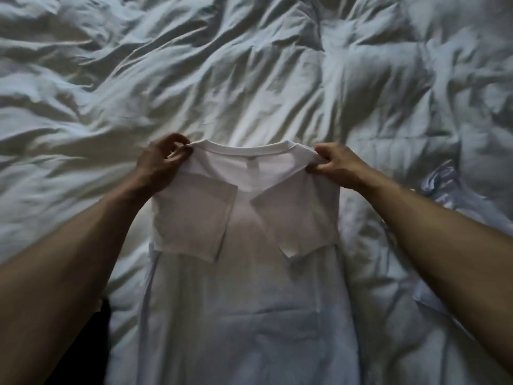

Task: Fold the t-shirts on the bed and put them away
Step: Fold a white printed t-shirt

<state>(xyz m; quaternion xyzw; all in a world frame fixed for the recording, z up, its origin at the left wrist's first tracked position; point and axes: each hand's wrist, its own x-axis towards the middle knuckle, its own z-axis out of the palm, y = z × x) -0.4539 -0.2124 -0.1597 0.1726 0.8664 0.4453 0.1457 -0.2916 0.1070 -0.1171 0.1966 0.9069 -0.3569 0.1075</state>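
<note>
The left hand [159, 162] pinches the left shoulder of the t-shirt [244, 245] — its grip is pressed together on the cloth, thumb and curled fingers meeting at the shoulder seam just beside the collar [247, 150]. The right hand [334, 165] does the same at the right shoulder, its grip pinching a small bunch of fabric, knuckles turned up. Both bare forearms reach in from the lower corners, one on each side of the shirt.

The shirt is white and lies lengthwise on the bed [249, 79], collar at the far end, hem running out of view at the bottom edge. Its upper part looks lifted a little between the two hands; the body lower down lies flat on the covers. Both short sleeves are folded inward over the body — the left sleeve [194, 220] lies as a neat rectangle, the right sleeve [294, 220] sits at a slant, its corner pointing toward the middle. The sides are also turned in, so the shirt forms a long narrow strip.

The bed is covered with a crumpled white duvet, deeply creased all over. Near the right edge, beside the right forearm, lies a shiny, pale bundle [444, 187]; what it is cannot be told. A dark shape [104, 323] shows at the lower left by the left forearm.
</note>
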